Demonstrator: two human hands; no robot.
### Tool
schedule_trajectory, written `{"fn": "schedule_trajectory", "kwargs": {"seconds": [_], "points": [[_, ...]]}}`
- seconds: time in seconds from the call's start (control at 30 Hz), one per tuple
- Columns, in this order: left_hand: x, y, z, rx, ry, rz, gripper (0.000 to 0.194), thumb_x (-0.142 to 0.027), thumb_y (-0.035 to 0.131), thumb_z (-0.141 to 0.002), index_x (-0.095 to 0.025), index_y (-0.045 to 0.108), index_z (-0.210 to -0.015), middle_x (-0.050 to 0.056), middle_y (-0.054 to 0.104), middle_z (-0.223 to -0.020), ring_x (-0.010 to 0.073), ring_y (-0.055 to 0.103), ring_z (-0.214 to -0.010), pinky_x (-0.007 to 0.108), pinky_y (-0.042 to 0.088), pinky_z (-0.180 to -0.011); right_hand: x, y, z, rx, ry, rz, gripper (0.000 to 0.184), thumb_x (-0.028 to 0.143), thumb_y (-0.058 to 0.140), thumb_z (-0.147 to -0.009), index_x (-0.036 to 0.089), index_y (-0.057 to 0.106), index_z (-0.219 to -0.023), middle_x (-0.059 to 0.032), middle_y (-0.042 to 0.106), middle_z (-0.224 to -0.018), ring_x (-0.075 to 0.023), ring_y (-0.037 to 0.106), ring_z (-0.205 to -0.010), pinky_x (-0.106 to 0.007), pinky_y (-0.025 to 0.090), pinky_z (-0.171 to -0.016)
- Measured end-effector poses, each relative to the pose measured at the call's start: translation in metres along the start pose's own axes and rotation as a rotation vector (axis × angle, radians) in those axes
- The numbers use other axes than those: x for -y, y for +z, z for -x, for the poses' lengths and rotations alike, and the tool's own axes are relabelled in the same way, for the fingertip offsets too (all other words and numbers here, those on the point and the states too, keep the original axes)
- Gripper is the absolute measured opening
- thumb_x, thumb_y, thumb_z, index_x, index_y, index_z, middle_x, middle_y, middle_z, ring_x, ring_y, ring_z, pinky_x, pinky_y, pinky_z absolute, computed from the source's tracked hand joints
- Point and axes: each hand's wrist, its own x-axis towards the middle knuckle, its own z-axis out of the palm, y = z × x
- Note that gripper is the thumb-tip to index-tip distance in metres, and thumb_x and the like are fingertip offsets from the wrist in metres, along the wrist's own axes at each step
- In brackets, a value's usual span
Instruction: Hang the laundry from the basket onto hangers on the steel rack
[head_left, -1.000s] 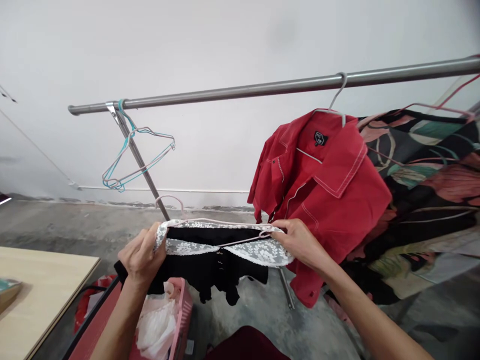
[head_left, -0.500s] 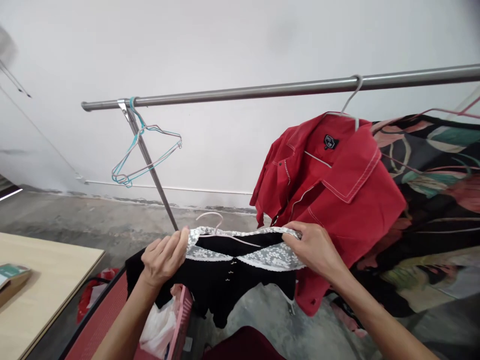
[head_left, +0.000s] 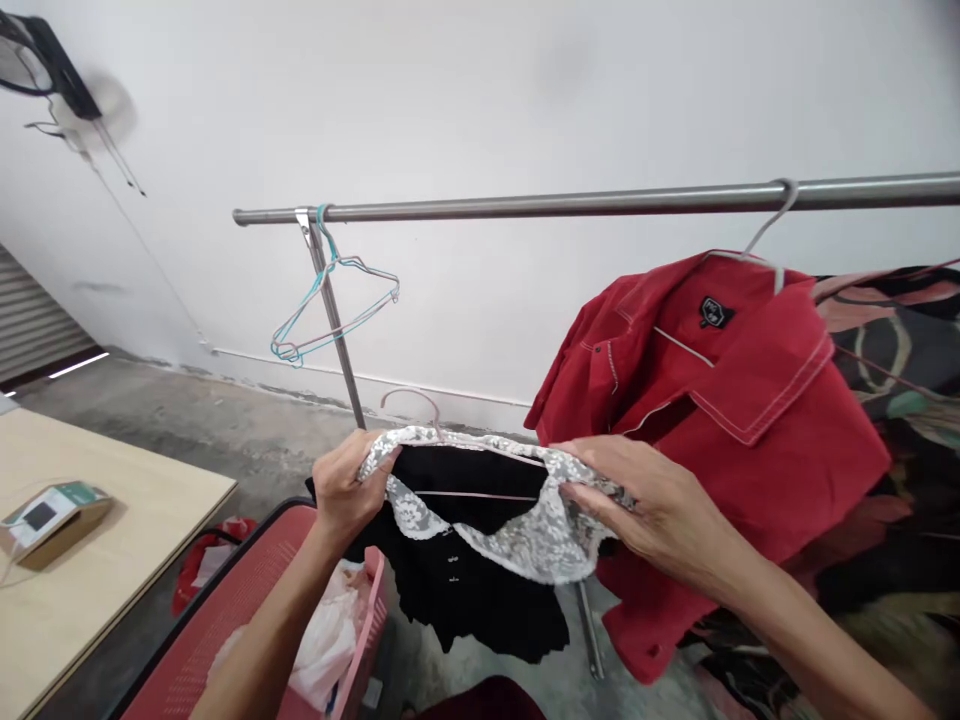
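A black top with a white lace collar sits on a pink wire hanger, held below a steel clothes rail. My left hand pinches the collar's left end. My right hand grips the right end of the collar, fingers closed over the lace. A red jacket hangs on a hanger from the rail just to the right of my right hand.
Empty blue and grey wire hangers hang at the rail's left end by its slanted leg. A patterned dark garment hangs far right. A pink laundry basket holding clothes stands below. A wooden table with a small box is at the left.
My view has swung to the left and up slightly. Both hands stay on the collar, and the top's lace collar now droops forward between them.
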Motion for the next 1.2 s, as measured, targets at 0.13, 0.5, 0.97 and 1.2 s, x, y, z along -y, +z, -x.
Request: {"fn": "schedule_trajectory", "kwargs": {"seconds": [0.13,0.5,0.97,1.2], "points": [[-0.002,-0.001,-0.007,-0.030,0.058,-0.088,0.006,-0.016,0.062,-0.088,-0.015,0.067,-0.086,0.002,0.067,-0.069,0.0102,0.061,-0.061,0.019,0.044,-0.059,0.004,0.007,-0.009,0.036,-0.055,-0.055,0.017,0.024,0.045,-0.101,0.018,0.061,-0.096,-0.0009,0.065,-0.077,-0.0127,0.060,-0.065,-0.024,0.043,-0.059],[-0.008,0.013,-0.006,0.043,0.030,0.034,0.009,-0.022,0.060,-0.089,-0.015,0.066,-0.092,0.004,0.071,-0.080,0.0127,0.065,-0.069,0.022,0.046,-0.064,0.009,0.024,-0.018,-0.156,-0.168,0.030,0.019,0.015,0.046,-0.099,0.016,0.056,-0.082,0.0000,0.058,-0.066,-0.0118,0.056,-0.054,-0.024,0.041,-0.054],[0.040,-0.017,0.002,0.381,-0.246,0.069,0.026,-0.032,0.052,-0.094,-0.024,0.066,-0.114,0.005,0.070,-0.112,0.0170,0.062,-0.108,0.031,0.042,-0.095,-0.022,0.021,0.020,-0.436,-0.073,0.358,0.018,0.022,0.053,-0.097,0.017,0.068,-0.089,-0.0051,0.073,-0.080,-0.0193,0.070,-0.068,-0.025,0.055,-0.067],[-0.010,-0.008,-0.006,0.475,-0.786,0.184,0.060,-0.061,0.036,-0.093,-0.017,0.056,-0.058,-0.001,0.048,-0.051,0.0108,0.043,-0.051,0.025,0.028,-0.052,-0.024,0.025,0.026,-0.408,-0.116,0.382,0.018,0.015,0.058,-0.093,0.015,0.072,-0.104,-0.0058,0.073,-0.083,-0.0210,0.070,-0.072,-0.029,0.052,-0.067]]}}
